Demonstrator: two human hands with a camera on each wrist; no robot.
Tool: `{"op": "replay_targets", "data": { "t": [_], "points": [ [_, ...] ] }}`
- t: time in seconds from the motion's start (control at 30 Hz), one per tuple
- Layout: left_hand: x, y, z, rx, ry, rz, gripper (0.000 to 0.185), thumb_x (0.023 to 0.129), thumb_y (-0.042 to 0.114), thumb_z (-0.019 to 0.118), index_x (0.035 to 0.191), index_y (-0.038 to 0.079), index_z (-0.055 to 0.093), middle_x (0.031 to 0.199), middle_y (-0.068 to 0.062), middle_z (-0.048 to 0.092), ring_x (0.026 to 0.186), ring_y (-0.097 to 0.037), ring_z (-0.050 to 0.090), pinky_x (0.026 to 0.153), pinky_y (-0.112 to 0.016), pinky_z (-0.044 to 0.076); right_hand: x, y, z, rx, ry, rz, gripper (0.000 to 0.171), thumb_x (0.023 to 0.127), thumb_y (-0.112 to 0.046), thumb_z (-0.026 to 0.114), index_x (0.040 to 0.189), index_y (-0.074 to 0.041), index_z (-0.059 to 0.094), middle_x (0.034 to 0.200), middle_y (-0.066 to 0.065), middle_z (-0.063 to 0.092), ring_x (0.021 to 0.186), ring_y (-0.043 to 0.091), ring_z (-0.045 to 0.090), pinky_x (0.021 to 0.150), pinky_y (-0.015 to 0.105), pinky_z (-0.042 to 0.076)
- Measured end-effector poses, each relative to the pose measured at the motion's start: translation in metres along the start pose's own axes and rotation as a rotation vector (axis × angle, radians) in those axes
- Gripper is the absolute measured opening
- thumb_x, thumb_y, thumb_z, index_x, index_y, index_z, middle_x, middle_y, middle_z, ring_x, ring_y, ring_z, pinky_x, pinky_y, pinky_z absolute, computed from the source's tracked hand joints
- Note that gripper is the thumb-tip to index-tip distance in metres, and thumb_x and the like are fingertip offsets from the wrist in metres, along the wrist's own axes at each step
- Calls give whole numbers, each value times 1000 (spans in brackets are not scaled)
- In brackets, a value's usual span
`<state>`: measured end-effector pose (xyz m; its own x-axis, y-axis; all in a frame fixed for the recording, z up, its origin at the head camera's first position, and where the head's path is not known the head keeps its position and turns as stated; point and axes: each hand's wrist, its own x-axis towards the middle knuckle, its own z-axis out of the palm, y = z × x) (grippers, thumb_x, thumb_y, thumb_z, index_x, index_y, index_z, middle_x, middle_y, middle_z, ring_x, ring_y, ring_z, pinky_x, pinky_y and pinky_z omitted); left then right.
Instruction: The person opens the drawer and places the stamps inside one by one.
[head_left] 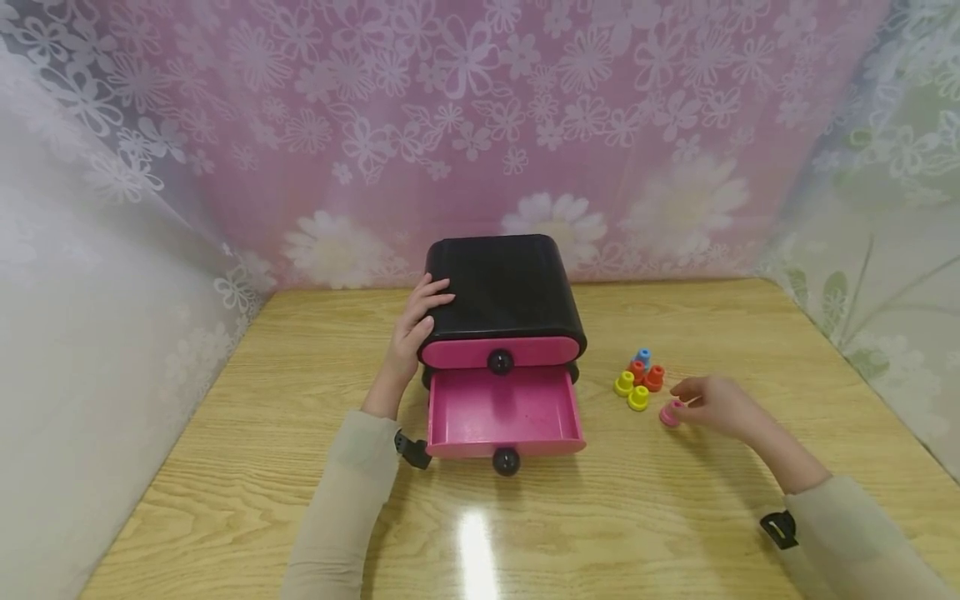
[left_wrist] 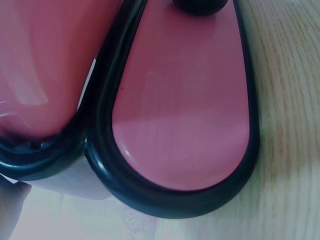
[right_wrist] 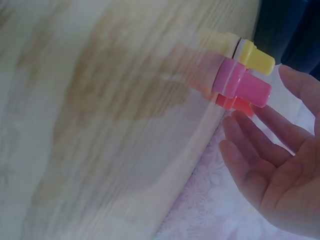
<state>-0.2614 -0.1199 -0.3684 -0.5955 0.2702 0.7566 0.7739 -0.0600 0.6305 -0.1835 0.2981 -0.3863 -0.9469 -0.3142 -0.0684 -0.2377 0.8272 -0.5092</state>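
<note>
Right hand (head_left: 718, 406), fingers loosely spread, reaches a pink peg (head_left: 670, 414) right of the drawer box (head_left: 502, 287). Left hand (head_left: 415, 327) lies flat on the box's left side; coloured pegs (head_left: 638, 382) sit between box and pink peg.

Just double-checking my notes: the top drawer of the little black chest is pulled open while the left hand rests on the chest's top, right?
Not quite. The bottom drawer is pulled open; the top drawer is closed, as the head view shows. The left hand does rest on the chest.

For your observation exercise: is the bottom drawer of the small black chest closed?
No, the bottom drawer is pulled out, showing its pink inside, while the left hand rests on the chest.
</note>
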Motion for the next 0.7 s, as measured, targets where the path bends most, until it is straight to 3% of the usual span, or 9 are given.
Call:
{"op": "replay_targets", "data": {
  "t": [0.17,0.33,0.43,0.7],
  "points": [
    [1,4,1,-14,-4,6,38,84,6,33,110,-17,48,129,-31,34,131,-34,10,104,-42,6,-1,0,2,7,-28,15,42,79,-24,64,102,11,58,93,22,61,80,30,60,66,41,48],
    [4,23,5,-6,4,-8,36,79,-7,29,107,-22,44,125,-38,32,128,-43,8,104,-45,6,-1,0,2,3,-22,8,34,78,-19,64,98,9,60,92,20,62,78,29,60,65,40,49],
    [5,34,7,-5,2,-15,35,78,-7,28,105,-24,42,123,-41,30,126,-48,6,103,-47,6,-1,0,1,4,-12,-1,31,77,-16,65,95,9,61,90,20,62,77,29,60,64,39,49],
    [5,34,7,-10,3,-29,35,83,-1,30,110,-17,47,126,-36,32,128,-42,8,103,-46,5,-1,3,3,-2,1,-6,21,78,-14,64,85,6,62,82,13,63,73,26,60,62,37,49]
  ]
}}
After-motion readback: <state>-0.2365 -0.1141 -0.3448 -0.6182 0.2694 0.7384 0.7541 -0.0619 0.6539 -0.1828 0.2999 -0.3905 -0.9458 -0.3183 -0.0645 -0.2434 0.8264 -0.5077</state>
